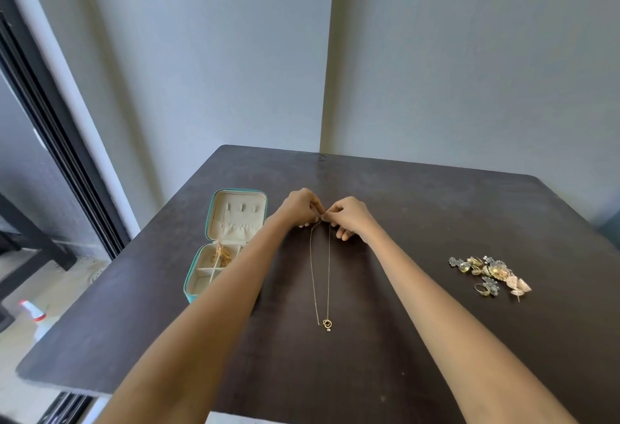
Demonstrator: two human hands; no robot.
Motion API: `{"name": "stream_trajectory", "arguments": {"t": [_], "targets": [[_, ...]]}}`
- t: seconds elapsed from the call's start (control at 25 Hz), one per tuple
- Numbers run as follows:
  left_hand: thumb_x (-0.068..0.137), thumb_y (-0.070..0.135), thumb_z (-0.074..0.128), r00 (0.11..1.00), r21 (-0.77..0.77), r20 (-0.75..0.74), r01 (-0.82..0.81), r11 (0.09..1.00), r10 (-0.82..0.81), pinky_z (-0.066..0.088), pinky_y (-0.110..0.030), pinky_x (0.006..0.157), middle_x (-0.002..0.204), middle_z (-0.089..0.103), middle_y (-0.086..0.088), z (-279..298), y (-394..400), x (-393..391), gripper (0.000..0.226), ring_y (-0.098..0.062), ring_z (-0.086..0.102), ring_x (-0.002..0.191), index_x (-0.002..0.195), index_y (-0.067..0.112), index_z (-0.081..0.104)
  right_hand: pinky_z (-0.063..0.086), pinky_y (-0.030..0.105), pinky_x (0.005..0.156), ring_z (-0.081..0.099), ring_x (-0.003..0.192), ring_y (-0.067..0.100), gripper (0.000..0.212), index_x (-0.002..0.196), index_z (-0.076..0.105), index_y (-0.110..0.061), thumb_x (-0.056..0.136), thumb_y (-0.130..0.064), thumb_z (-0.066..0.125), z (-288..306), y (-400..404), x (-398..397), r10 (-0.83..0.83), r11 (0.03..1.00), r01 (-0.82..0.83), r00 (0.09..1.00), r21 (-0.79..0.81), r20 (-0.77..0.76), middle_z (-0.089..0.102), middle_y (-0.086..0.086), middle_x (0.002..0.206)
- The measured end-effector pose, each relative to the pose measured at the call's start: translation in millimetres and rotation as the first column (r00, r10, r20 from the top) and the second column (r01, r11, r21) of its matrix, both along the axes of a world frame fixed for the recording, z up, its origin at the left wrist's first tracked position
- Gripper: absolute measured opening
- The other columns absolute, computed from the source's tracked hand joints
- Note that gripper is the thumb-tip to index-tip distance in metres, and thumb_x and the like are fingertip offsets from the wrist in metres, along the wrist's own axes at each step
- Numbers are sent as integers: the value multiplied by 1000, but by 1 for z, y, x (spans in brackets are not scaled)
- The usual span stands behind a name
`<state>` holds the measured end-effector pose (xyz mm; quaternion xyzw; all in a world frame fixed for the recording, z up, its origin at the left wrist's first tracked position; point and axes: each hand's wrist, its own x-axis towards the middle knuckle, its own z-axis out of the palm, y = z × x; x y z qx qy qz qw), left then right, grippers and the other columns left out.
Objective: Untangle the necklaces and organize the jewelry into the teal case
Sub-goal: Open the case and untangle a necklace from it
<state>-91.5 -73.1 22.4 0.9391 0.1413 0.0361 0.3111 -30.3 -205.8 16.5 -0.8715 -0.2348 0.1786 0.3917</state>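
Observation:
A thin gold necklace [328,272] lies stretched toward me on the dark table [419,209], its ring pendant [327,324] at the near end. My left hand [298,207] and my right hand [350,217] meet at its far end, and both pinch the chain there. The teal case [214,249] lies open to the left of my left forearm, cream-lined, with a gold chain [221,254] in one compartment of its base. My forearm hides the case's right edge.
A heap of gold and silver rings, earrings and brooches [491,274] sits on the table's right side. The table stands in a wall corner. Left of it are a dark sliding door frame [67,155] and a white bottle with a red cap [32,311] on the floor.

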Motion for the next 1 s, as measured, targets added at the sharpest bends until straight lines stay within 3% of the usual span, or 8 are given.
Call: {"name": "stream_trajectory", "arguments": {"t": [0.2,0.32,0.52,0.76,1.0], "targets": [[81,0,46,999,29,-39,-20,999,21,57,-34,64,81,68,-14,5,0,2,27,-25,61,65,80,18,66,43,19,37,57,40,12,5,85,67,-15,83,-19,66,-4,0,4,-12,1000,11,999,17,35,64,2,67],[83,-1,40,1000,98,-9,-10,995,11,53,-36,79,97,63,-13,6,-2,-3,30,-32,63,90,89,15,65,41,18,36,54,36,11,9,88,65,-12,86,-19,61,-6,-8,5,-78,982,90,994,168,-74,61,4,68],[89,12,44,994,313,-62,109,943,-94,38,-41,97,120,48,-8,3,-10,-14,33,-25,40,120,110,26,65,43,21,37,53,37,13,10,87,58,-7,89,-14,50,-12,-22,-9,-177,926,217,972,308,-153,55,7,66],[88,11,42,997,332,-75,24,943,2,37,-43,98,125,46,-10,-5,-13,-10,40,-28,37,125,120,29,58,42,21,38,54,39,13,10,84,60,-10,87,-16,52,-18,-33,-21,-161,923,192,980,334,-118,55,5,63],[87,9,39,985,310,-172,50,949,4,40,-46,100,125,45,-12,2,-7,-1,44,-31,38,125,122,29,57,44,22,38,55,40,13,9,84,60,-11,86,-19,60,-19,-45,-32,-52,943,87,992,321,-114,55,4,61]]}}
